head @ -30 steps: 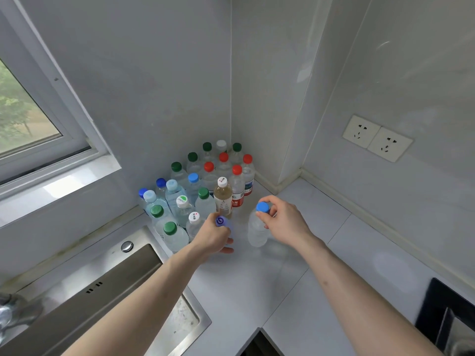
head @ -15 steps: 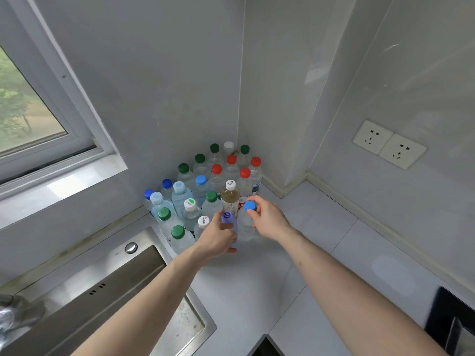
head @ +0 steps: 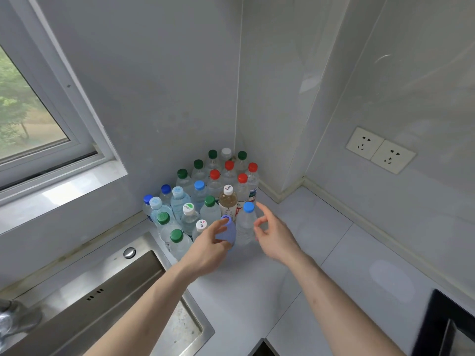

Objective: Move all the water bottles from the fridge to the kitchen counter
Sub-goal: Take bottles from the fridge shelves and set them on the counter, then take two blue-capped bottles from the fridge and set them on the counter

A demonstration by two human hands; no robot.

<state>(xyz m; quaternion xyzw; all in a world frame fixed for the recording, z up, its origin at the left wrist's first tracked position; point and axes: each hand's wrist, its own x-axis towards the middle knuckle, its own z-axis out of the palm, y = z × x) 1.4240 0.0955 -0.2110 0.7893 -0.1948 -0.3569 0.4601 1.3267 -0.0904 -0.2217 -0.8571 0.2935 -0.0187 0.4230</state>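
Fingers of the left hand (head: 209, 249) seem curled around the purple bottle (head: 227, 233) on the counter (head: 321, 240); the right hand (head: 273, 233), fingers spread, hangs just beside the blue-capped bottle (head: 246, 223).

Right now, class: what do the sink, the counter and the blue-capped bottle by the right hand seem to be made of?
Sink: probably stainless steel, brushed; grey metallic sheen with streaky reflections.
Counter: looks like pale stone or tile, glossy; it shows soft reflections and thin seam lines.
Blue-capped bottle: clear plastic, likely; see-through ribbed wall, opaque moulded cap.
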